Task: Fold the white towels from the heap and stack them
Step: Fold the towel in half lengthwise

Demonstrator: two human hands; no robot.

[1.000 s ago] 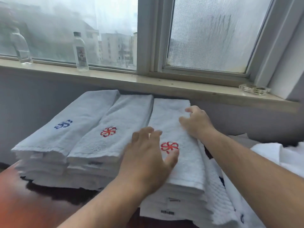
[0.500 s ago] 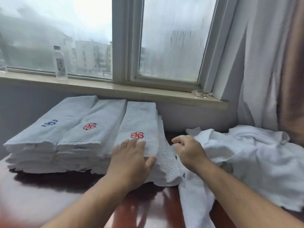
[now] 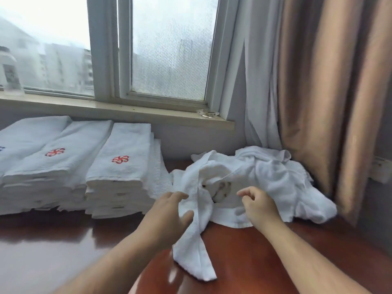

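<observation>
A heap of crumpled white towels (image 3: 273,177) lies on the red-brown table (image 3: 254,264) at the right, against the curtain. One twisted towel (image 3: 196,249) trails from the heap toward me. My left hand (image 3: 169,211) touches this towel's left side with fingers and thumb spread. My right hand (image 3: 257,203) hovers over the heap's front with fingers loosely curled, and nothing shows between them. Three stacks of folded towels stand at the left: the nearest (image 3: 121,166) and the middle one (image 3: 57,158) carry red emblems, and the far-left stack (image 3: 19,139) is cut off by the frame.
A window sill (image 3: 118,110) runs behind the stacks, with a glass dish (image 3: 206,113) at its right end and a bottle (image 3: 9,75) at far left. White and tan curtains (image 3: 318,98) hang at the right, down to the table.
My view has swung right from the stacks to the heap. Both hands left the right stack; the left now touches the trailing towel and the right sits over the heap.
</observation>
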